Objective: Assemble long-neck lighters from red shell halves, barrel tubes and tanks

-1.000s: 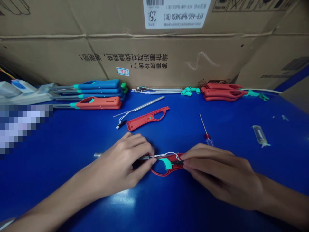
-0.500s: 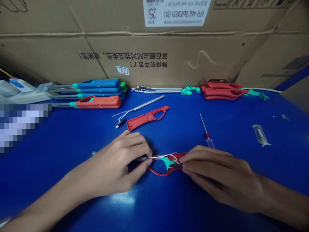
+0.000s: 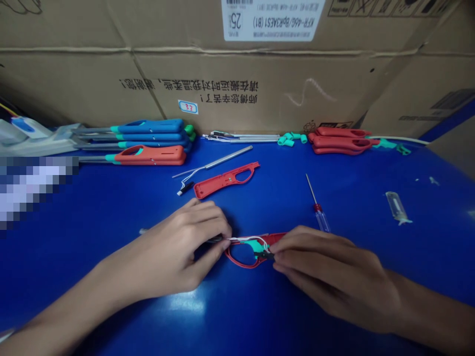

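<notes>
Red plastic marks the work in the head view: an open handle shell (image 3: 241, 262) lies flat on the blue table (image 3: 111, 207) between the hands, with a teal trigger (image 3: 255, 245) and white wires (image 3: 245, 239) already laid in it. The left hand (image 3: 181, 249) pinches the metal tube (image 3: 215, 241) at the shell's front, while the right hand (image 3: 326, 277) nips a small black part (image 3: 265, 255) just behind the trigger (its seating looks unfinished). Closing up seems left to do, since the matching cover shell (image 3: 226, 180) and the screwdriver (image 3: 318, 207) lie untouched farther back

shell (image 3: 276, 238): red, open half, flat, lower centre
trigger (image 3: 255, 245): teal, seated inside
wire (image 3: 241, 240): white, loops over top
</notes>
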{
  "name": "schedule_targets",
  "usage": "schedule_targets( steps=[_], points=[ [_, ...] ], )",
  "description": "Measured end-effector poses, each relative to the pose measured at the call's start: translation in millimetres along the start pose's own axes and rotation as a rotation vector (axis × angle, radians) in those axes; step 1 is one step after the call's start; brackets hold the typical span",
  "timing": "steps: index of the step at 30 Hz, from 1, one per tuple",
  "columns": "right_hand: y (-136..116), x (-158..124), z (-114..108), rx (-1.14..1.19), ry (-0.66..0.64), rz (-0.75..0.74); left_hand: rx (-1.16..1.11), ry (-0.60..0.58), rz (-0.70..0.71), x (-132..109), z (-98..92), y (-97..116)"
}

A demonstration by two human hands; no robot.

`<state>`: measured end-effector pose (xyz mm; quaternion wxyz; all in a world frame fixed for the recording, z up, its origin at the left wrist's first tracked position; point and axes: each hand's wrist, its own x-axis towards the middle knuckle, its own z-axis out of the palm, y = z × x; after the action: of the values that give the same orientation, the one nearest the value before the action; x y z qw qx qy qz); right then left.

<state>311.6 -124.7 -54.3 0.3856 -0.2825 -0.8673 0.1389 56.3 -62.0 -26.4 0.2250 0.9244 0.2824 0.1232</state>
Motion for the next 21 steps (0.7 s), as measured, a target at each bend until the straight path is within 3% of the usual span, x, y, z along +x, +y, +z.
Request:
schedule_targets(
  steps=[11, 16, 21],
  points=[
    [6.3, 3.3, 3.2, 0.045, -0.073, 0.085, 0.02, -0.06, -0.069, 0.3, 4.6, -0.3],
    [6.2, 3.0, 1.8, 0.075, -0.135, 0.132, 0.041, -0.045, -0.063, -0.4, 4.5, -0.8],
    [6.1, 4.5, 2.4, 0.093, -0.116, 0.126, 0.001, 0.031, -0.002, 0.3, 7.5, 0.8]
  ],
)
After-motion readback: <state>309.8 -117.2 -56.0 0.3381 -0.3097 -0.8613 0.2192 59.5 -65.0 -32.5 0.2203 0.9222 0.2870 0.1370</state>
